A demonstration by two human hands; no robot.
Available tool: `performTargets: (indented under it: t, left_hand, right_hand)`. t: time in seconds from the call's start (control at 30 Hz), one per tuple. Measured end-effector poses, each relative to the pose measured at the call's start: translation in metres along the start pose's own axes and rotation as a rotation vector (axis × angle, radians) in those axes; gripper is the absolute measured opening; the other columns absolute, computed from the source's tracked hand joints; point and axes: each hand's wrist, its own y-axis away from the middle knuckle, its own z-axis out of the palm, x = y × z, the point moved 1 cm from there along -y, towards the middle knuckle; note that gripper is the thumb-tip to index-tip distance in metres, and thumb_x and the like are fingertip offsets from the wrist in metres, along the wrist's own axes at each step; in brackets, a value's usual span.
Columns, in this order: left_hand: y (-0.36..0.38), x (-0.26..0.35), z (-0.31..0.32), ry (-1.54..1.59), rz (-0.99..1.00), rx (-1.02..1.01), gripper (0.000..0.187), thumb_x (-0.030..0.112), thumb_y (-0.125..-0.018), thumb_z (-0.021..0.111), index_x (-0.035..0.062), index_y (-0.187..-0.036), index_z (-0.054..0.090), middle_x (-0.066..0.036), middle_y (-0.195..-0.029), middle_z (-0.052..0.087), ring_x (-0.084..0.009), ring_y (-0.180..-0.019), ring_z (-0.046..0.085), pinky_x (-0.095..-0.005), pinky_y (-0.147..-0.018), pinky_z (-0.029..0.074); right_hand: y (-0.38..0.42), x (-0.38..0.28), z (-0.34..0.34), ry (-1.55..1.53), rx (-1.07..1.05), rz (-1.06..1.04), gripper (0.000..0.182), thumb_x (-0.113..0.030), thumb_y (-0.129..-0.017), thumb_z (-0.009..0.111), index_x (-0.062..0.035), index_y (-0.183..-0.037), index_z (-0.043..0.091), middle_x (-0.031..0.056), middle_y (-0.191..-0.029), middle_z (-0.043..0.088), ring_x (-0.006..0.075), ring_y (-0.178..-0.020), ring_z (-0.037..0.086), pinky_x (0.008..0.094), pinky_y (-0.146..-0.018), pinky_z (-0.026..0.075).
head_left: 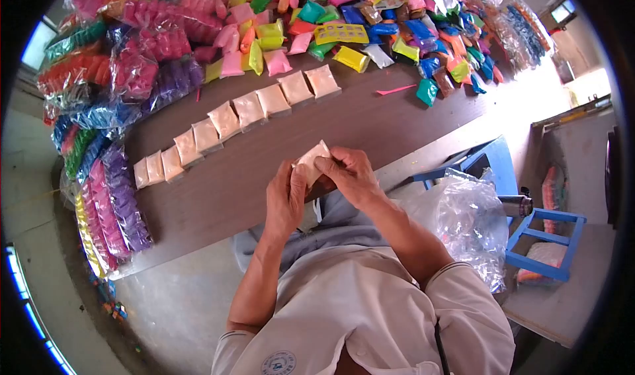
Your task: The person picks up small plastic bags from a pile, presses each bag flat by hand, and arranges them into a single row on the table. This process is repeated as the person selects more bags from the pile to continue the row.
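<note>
Between my two hands is a small peach-coloured packet (313, 162), held over the table's near edge. My left hand (288, 191) grips its left side, with the thumb pressed on its face. On the right side, my right hand (348, 175) pinches it between thumb and fingers. Beyond them on the brown table (264, 147), several similar peach packets (249, 109) lie in a slanting row, rising from the left toward the top middle.
Colourful packets (340, 34) are heaped at the far side. Bagged bundles (122, 196) line the left edge. A thin pink strip (395, 90) lies right of the row. Clear plastic bags (466, 219) and a blue frame (544, 243) stand at my right.
</note>
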Motion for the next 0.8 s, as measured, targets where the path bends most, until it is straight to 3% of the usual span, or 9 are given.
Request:
performTargets:
  t: [0.1, 0.2, 0.33, 0.47, 0.53, 0.63, 0.7, 0.73, 0.8]
  left_hand:
    - [-0.002, 0.001, -0.001, -0.026, -0.037, 0.004, 0.029, 0.027, -0.105, 0.048, -0.0004, -0.107, 0.059, -0.007, -0.070, 0.056, -0.0114, -0.066, 0.051, -0.0289, -0.058, 0.042]
    - [0.001, -0.008, 0.002, -0.001, 0.003, 0.025, 0.027, 0.024, -0.105, 0.049, -0.0011, -0.106, 0.060, -0.005, -0.071, 0.056, -0.0101, -0.067, 0.051, -0.0288, -0.058, 0.042]
    - [0.001, -0.009, 0.004, 0.046, 0.000, 0.013, 0.025, 0.022, -0.104, 0.050, -0.0010, -0.106, 0.060, -0.002, -0.074, 0.057, -0.0081, -0.068, 0.048, -0.0269, -0.058, 0.041]
    - [-0.003, -0.001, -0.002, 0.235, -0.036, -0.036, 0.026, 0.023, -0.104, 0.051, -0.0006, -0.106, 0.060, 0.002, -0.079, 0.057, -0.0068, -0.068, 0.047, -0.0244, -0.058, 0.040]
    - [-0.003, 0.000, -0.002, 0.254, -0.025, -0.072, 0.026, 0.024, -0.104, 0.052, -0.0007, -0.106, 0.060, 0.002, -0.081, 0.058, -0.0066, -0.069, 0.047, -0.0238, -0.059, 0.040]
    - [0.001, 0.000, 0.004, 0.102, -0.009, 0.017, 0.029, 0.028, -0.104, 0.052, 0.0020, -0.091, 0.058, 0.001, -0.070, 0.055, -0.0053, -0.062, 0.047, -0.0223, -0.054, 0.037]
    - [0.000, 0.001, 0.010, -0.198, 0.031, -0.001, 0.032, 0.027, -0.104, 0.052, 0.0023, -0.085, 0.058, -0.001, -0.066, 0.054, -0.0087, -0.060, 0.049, -0.0261, -0.054, 0.040]
    - [0.000, 0.007, 0.016, -0.272, 0.048, 0.045, 0.024, 0.018, -0.100, 0.056, 0.0028, -0.083, 0.060, -0.010, -0.061, 0.055, -0.0206, -0.053, 0.053, -0.0343, -0.053, 0.044]
    - [0.000, 0.006, 0.020, -0.363, 0.172, 0.068, 0.018, 0.013, -0.097, 0.058, 0.0031, -0.082, 0.060, -0.010, -0.062, 0.057, -0.0226, -0.054, 0.055, -0.0348, -0.053, 0.045]
  right_hand:
    - [0.004, -0.001, 0.012, -0.332, 0.074, -0.030, 0.025, -0.023, -0.094, 0.069, 0.0016, -0.099, 0.067, 0.0013, -0.084, 0.066, 0.0071, -0.074, 0.060, 0.0229, -0.065, 0.051]
    - [0.017, 0.002, 0.021, -0.375, 0.106, 0.060, 0.026, -0.021, -0.092, 0.070, 0.0026, -0.102, 0.067, 0.0008, -0.087, 0.065, 0.0055, -0.076, 0.057, 0.0224, -0.066, 0.049]
    - [0.014, -0.009, 0.012, 0.001, 0.107, -0.048, 0.025, -0.021, -0.091, 0.071, -0.0005, -0.105, 0.067, 0.0001, -0.085, 0.066, 0.0051, -0.077, 0.058, 0.0225, -0.066, 0.048]
    - [0.004, -0.008, 0.008, -0.049, -0.027, -0.031, 0.027, -0.020, -0.090, 0.071, 0.0017, -0.105, 0.067, 0.0009, -0.089, 0.066, 0.0039, -0.080, 0.056, 0.0221, -0.068, 0.046]
    - [0.009, 0.012, 0.022, -0.504, 0.097, -0.037, 0.030, -0.024, -0.092, 0.071, 0.0016, -0.108, 0.067, 0.0023, -0.094, 0.067, 0.0039, -0.084, 0.057, 0.0216, -0.071, 0.047]
    - [0.015, 0.015, 0.022, -0.494, 0.113, -0.067, 0.035, -0.026, -0.092, 0.071, 0.0022, -0.112, 0.066, 0.0026, -0.097, 0.067, 0.0047, -0.085, 0.057, 0.0218, -0.073, 0.047]
    - [0.001, 0.004, 0.002, -0.223, 0.200, -0.110, 0.029, -0.025, -0.095, 0.067, 0.0012, -0.107, 0.066, 0.0010, -0.090, 0.067, 0.0061, -0.081, 0.058, 0.0234, -0.070, 0.047]
    - [-0.010, -0.003, -0.011, 0.008, 0.304, -0.206, 0.026, -0.024, -0.096, 0.065, 0.0008, -0.102, 0.066, 0.0020, -0.084, 0.065, 0.0065, -0.078, 0.057, 0.0260, -0.067, 0.047]
    - [-0.039, -0.019, -0.044, 0.344, 0.425, -0.376, 0.024, -0.023, -0.096, 0.061, 0.0010, -0.093, 0.063, 0.0073, -0.074, 0.062, 0.0108, -0.071, 0.057, 0.0323, -0.062, 0.045]
